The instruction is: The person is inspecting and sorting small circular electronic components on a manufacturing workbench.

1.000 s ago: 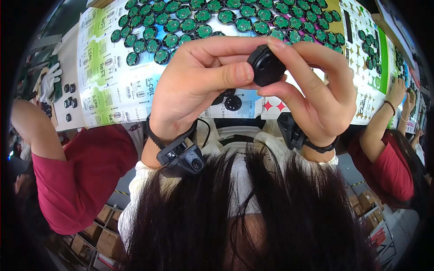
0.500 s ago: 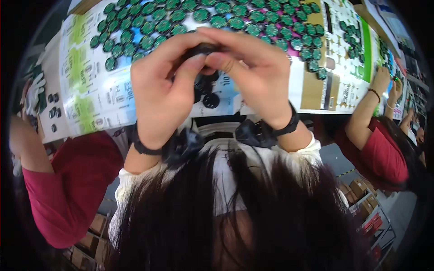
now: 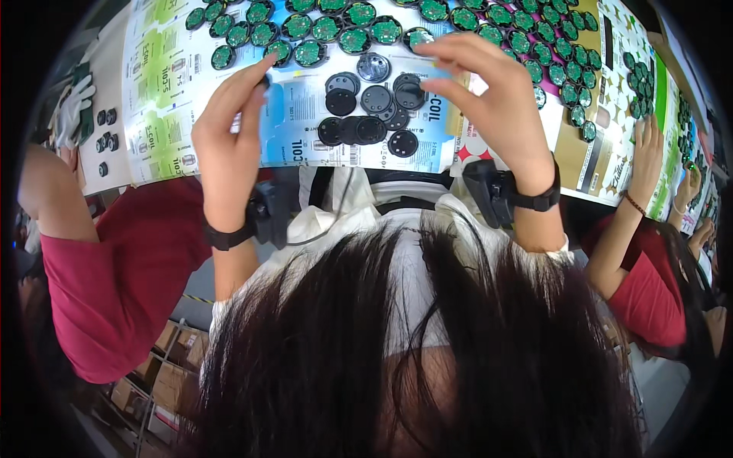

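On the left, my left hand [image 3: 229, 130] is closed with its fingers and thumb round a small dark part [image 3: 264, 81], mostly hidden by the fingers. My right hand [image 3: 500, 103] is over the table with fingers and thumb spread and nothing seen between them. Its fingertips are close to a black round housing with a green circuit board [image 3: 418, 38]. Between my hands lies a loose pile of black round discs with small holes [image 3: 376, 99]. A shinier disc [image 3: 373, 67] sits at the pile's far side.
Many round housings with green boards [image 3: 353, 40] cover the far side of the table, which is laid with printed sheets [image 3: 164, 91]. Small black parts [image 3: 107, 141] and a white glove [image 3: 76, 103] lie at far left. Co-workers in red sleeves [image 3: 126, 290] sit close on both sides.
My hands were together round a dark part in front of the boards; they have now parted to left and right. The pile of black discs between them has come into full view.
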Tool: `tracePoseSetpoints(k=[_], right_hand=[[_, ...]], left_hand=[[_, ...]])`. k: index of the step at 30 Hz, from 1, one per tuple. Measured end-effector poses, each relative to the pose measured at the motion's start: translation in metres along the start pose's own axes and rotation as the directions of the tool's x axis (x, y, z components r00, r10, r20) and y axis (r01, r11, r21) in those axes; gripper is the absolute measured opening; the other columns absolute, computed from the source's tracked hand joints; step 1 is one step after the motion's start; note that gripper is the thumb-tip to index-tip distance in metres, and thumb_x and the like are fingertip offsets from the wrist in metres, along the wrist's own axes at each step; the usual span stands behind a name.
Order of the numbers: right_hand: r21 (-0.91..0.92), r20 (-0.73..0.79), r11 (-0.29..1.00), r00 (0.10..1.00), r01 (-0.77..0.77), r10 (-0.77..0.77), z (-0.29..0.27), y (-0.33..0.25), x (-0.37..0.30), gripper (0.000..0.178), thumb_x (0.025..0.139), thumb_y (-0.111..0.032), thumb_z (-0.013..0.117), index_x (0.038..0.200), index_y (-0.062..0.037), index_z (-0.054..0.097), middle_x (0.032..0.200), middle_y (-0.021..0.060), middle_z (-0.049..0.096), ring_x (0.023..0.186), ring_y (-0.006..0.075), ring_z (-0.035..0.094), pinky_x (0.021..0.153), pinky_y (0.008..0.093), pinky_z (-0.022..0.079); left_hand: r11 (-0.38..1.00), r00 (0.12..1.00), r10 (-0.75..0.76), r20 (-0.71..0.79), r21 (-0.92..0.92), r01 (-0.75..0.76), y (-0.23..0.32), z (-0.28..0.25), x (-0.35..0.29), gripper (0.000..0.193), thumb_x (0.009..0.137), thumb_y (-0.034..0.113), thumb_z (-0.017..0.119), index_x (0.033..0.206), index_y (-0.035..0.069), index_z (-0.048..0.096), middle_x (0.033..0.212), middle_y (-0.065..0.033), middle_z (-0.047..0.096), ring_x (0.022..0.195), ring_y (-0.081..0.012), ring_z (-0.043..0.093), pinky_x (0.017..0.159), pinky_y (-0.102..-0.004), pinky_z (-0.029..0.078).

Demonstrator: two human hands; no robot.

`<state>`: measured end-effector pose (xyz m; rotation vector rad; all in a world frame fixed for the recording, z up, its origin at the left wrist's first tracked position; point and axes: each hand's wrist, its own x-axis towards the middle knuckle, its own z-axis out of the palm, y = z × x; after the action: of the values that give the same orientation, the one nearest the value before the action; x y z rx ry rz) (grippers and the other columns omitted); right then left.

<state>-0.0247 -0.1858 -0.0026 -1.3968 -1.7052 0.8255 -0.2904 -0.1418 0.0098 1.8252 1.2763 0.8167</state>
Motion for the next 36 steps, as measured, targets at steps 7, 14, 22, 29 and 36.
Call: tracePoseSetpoints(k=[7,14,22,29,36], right_hand=[[-0.331,0.121,0.943,0.993,0.03,0.011,0.026,0.005,-0.011,0.036,0.069,-0.013,0.073,0.101,-0.0057,0.057,0.09,0.009,0.054,0.084,0.0272,0.058,0.068,0.0367,0.048],[-0.435,0.15,0.879,0.978,0.196,-0.144,0.024,0.006,-0.007,0.029,0.068,-0.006,0.069,0.093,-0.0065,0.055,0.088,0.007,0.051,0.086,0.0239,0.057,0.066,0.034,0.048],[-0.428,0.076,0.867,0.967,0.253,-0.245,0.006,0.005,-0.018,0.014,0.071,-0.003,0.065,0.084,-0.009,0.061,0.082,0.0047,0.055,0.078,0.0211,0.059,0.061,0.0312,0.048],[-0.124,-0.209,0.988,0.976,-0.091,0.064,-0.021,-0.013,-0.025,0.021,0.077,-0.003,0.066,0.097,-0.0069,0.065,0.078,0.0085,0.058,0.07,0.0215,0.059,0.062,0.0293,0.047],[-0.186,-0.384,0.982,0.921,-0.007,-0.066,-0.029,-0.008,-0.025,0.016,0.076,0.003,0.067,0.091,0.0002,0.066,0.088,0.0075,0.06,0.074,0.0169,0.059,0.064,0.0252,0.048]], left_hand=[[0.809,0.972,0.173,0.156,0.541,-0.231,-0.042,-0.02,-0.026,0.037,0.083,-0.007,0.051,0.114,0.009,0.064,0.126,-0.0143,0.055,0.108,-0.0296,0.057,0.084,-0.0336,0.047],[0.807,0.937,0.314,0.157,0.475,-0.35,-0.001,-0.006,0.01,0.031,0.078,0.0,0.064,0.108,0.006,0.064,0.112,-0.0096,0.061,0.1,-0.0265,0.058,0.087,-0.0355,0.046],[0.669,0.746,0.483,0.459,0.355,-0.652,0.032,0.066,0.08,0.02,0.079,0.011,0.064,0.098,0.004,0.061,0.099,-0.0112,0.059,0.094,-0.0267,0.057,0.083,-0.0364,0.046],[0.733,0.696,0.433,0.573,0.226,-0.641,0.042,0.091,0.091,0.013,0.067,0.001,0.062,0.077,0.002,0.055,0.075,-0.0143,0.058,0.079,-0.0325,0.055,0.074,-0.0398,0.046],[0.954,0.891,0.27,0.366,0.02,-0.298,0.07,0.077,0.074,0.031,0.072,-0.009,0.065,0.101,0.0,0.059,0.074,-0.0115,0.06,0.06,-0.016,0.057,0.053,-0.0262,0.045]])
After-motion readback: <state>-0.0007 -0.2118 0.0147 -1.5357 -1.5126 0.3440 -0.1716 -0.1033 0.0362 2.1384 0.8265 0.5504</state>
